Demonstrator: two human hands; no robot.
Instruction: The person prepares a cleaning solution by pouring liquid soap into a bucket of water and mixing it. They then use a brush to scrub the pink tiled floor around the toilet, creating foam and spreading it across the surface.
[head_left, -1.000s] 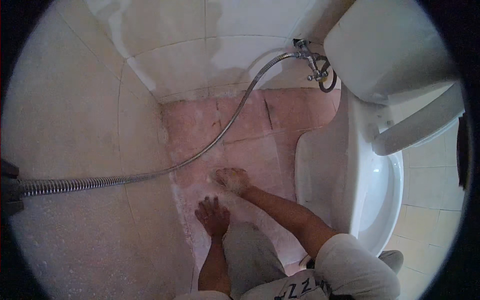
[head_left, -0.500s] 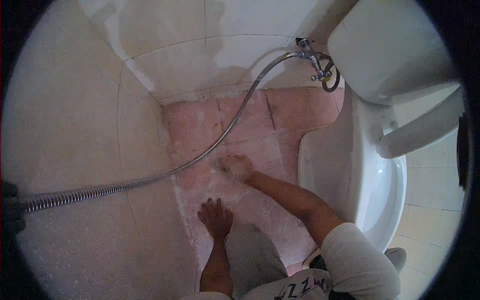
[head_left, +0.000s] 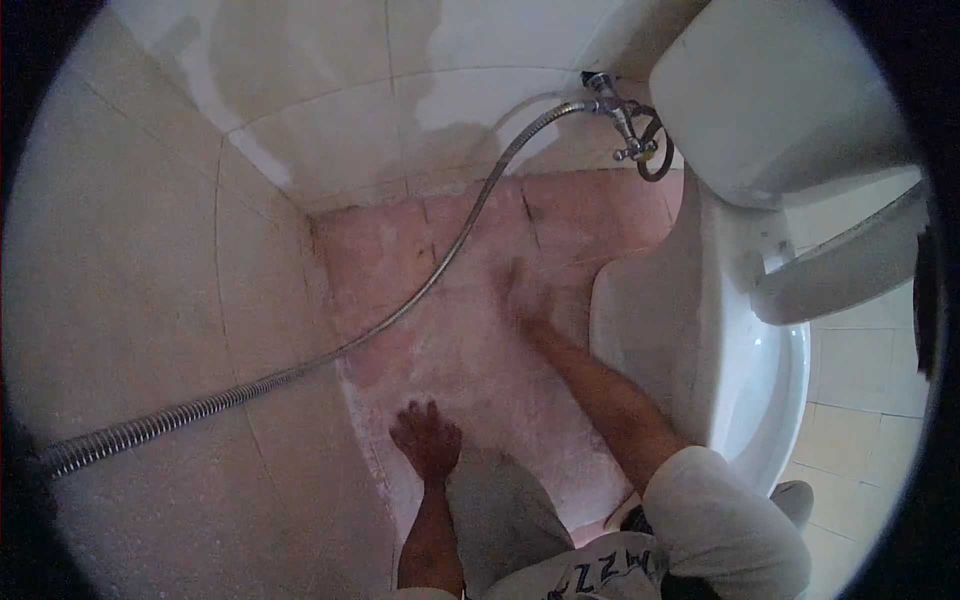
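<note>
My left hand [head_left: 427, 438] has its fingers spread, holding nothing, and lies beside my grey-clad knee [head_left: 497, 500] over the pink tiled floor [head_left: 480, 375]. I cannot tell whether its palm presses on the tiles. Farther out, between the metal hose and the toilet base, my right hand [head_left: 525, 300] is low over the floor and smeared by motion. Its fingers do not show clearly, nor does anything in them. Whitish streaks cover the pink tiles around both hands.
A flexible metal hose [head_left: 395, 315] sags from the wall valve [head_left: 622, 118] across to the lower left. On the right stands a white toilet [head_left: 745, 400] with its lid [head_left: 850, 260] raised. Beige wall tiles [head_left: 270, 300] bound the floor on the left.
My right hand has swept right and slightly away from me, toward the toilet base. My left hand stays about where it was, fingers still spread. The view has shifted slightly.
</note>
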